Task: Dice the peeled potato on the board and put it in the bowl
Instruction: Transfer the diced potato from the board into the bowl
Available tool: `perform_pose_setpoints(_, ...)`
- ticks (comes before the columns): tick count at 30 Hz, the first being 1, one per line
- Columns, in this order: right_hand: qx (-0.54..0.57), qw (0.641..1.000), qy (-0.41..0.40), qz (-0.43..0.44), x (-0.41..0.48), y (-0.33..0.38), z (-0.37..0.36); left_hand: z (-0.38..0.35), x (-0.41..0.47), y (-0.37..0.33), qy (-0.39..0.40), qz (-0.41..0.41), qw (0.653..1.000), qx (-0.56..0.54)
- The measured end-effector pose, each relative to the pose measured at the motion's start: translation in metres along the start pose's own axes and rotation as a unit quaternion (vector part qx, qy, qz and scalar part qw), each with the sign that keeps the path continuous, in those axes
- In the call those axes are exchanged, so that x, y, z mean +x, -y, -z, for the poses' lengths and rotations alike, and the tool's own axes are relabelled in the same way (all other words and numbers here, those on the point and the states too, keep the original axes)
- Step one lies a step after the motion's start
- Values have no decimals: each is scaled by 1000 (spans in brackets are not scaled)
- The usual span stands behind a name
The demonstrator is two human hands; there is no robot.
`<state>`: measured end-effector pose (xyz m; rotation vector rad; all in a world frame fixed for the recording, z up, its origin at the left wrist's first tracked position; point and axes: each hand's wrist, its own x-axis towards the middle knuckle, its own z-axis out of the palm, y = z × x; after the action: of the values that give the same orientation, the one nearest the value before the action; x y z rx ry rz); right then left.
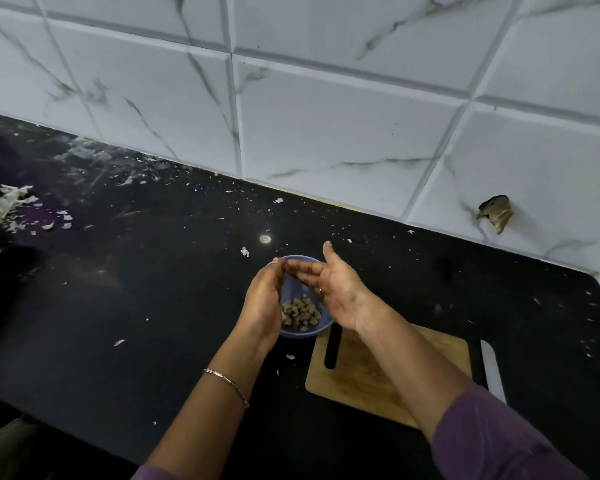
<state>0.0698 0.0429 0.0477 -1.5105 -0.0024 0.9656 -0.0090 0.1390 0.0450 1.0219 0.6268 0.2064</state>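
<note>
A small blue bowl [291, 332] stands on the black counter just left of the wooden cutting board [357, 379]. Diced potato pieces [300, 313] lie in the bowl. My left hand [264, 299] and my right hand [333, 285] hover together over the bowl, fingertips touching, palms facing each other, nothing visibly held. The board's top is bare; my right forearm crosses it. A knife with a pale blade [492, 370] lies on the counter along the board's right edge.
The black counter [136, 289] is speckled with white scraps. A heap of peelings [4, 206] lies at the far left. A tiled wall [326, 116] runs behind, turning a corner at the right.
</note>
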Motion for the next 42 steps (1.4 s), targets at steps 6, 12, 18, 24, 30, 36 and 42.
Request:
perform_pose_setpoints(6, 54, 997, -14, 46, -7, -1, 2, 0, -9, 0, 28, -15, 999, 15)
perform_pose_setpoints(12, 171, 980, -33, 97, -44, -8, 38, -17, -21, 7, 89, 1, 996, 28)
perform_pose_setpoints(18, 287, 927, -156, 184, -89, -45, 91, -56, -30, 39, 155, 17, 986, 56)
perform_pose_setpoints(24, 114, 907, -345, 213, -115, -104, 139, -85, -38, 93, 182, 15, 972, 145)
perform_pose_setpoints(30, -266, 880, -345, 189, -109, -159, 154, -85, -35, 131, 183, -54, 934, 303)
perform_pose_setpoints(36, -463, 818, -296, 168, -102, -166, 147, -80, -18, 135, 198, -173, 810, 524)
perform_pose_setpoints(42, -522, 781, -286, 190, -92, -160, 147, -81, -9, 138, 223, -197, 779, 552)
